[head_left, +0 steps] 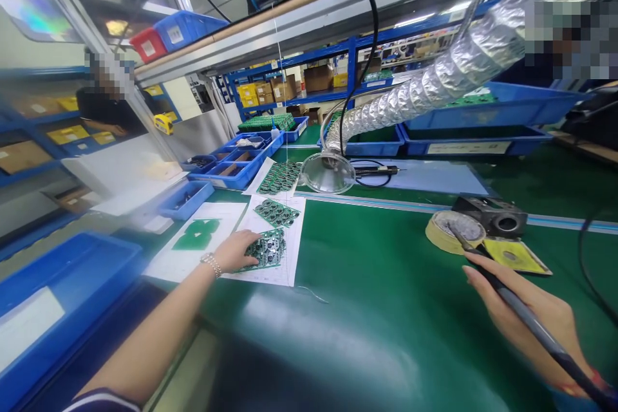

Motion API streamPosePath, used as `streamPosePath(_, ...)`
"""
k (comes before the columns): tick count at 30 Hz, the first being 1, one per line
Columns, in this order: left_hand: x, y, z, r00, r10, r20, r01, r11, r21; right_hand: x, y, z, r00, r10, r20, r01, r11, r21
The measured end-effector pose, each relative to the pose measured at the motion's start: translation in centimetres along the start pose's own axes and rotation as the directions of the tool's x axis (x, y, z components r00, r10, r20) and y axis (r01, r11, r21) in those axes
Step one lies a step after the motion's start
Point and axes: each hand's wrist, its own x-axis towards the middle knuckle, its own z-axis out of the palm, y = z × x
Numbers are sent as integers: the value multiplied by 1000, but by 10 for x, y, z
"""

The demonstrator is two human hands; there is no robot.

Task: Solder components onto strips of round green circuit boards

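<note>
My left hand (235,251), a bracelet on its wrist, grips the left end of a green circuit board panel (271,250) lying on white paper (277,275). Behind that panel lies a second circuit board panel (277,212), and farther back a larger one (279,177). To the left, a plain green board (197,234) rests on another sheet. In my right hand (528,309) is a soldering iron (519,312), held like a pen. Its tip reaches into a round, cream-coloured container (437,235) with greyish contents.
A soldering iron stand (497,217) with a yellow sponge (514,255) sits by the round container. A fume duct (410,93) ends in a clear hood (328,174) over the bench. Blue bins (241,170) stand at the back left. A solder wire (311,294) lies near the paper.
</note>
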Motion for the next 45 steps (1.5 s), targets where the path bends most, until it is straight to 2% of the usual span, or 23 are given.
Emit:
streamPosePath(6,-10,5,11,999,44,-27,-40,991,129,-3,2,7,993,-96,-71,96,995,-10)
streamPosePath(14,-6,-1,14,997,68,-29,-63,988,139,-5,1,7,980,-185,-72,188,982,36)
streamPosePath(18,-16,3,4,997,43,-66,-35,991,126,-7,4,7,976,-206,-71,209,977,37)
streamPosePath(21,-34,9,-11,996,40,-78,-32,994,106,-9,4,9,984,-161,-73,165,985,51)
streamPosePath(23,-45,20,-15,995,37,-97,-33,999,38,-10,3,11,992,-113,-54,117,990,83)
streamPosePath(24,-50,29,-13,994,20,-111,-27,998,-59,-10,3,11,994,-101,-38,104,990,94)
streamPosePath(26,-58,56,4,993,29,-111,-60,958,-279,-10,2,12,996,-83,-19,85,991,108)
streamPosePath(28,-61,93,33,997,77,-9,-73,900,-430,-10,0,11,998,-70,-7,70,990,121)
streamPosePath(30,-59,130,67,996,71,52,-30,825,-564,-10,0,10,998,-57,11,55,989,136)
streamPosePath(32,-52,158,93,994,33,109,42,780,-624,-11,-1,9,999,-39,32,33,986,161)
streamPosePath(34,-45,168,106,989,45,138,39,834,-551,-12,-1,8,999,-17,51,8,983,181)
streamPosePath(36,-41,162,106,996,86,40,-71,956,-285,-14,-3,6,997,6,71,-19,982,189)
streamPosePath(37,-39,154,103,992,125,-33,-128,985,-118,-14,-5,4,996,19,88,-35,981,189)
streamPosePath(38,-38,145,100,980,175,-99,-173,985,29,-15,-8,3,993,34,110,-55,980,193)
streamPosePath(39,-36,135,96,970,214,-117,-204,975,88,-16,-12,2,990,49,135,-76,977,198)
streamPosePath(42,-32,109,89,959,270,-87,-263,961,84,-27,-30,-3,971,86,221,-137,965,223)
streamPosePath(45,-33,97,90,959,275,-74,-271,961,56,-52,-54,-10,926,106,362,-223,927,300)
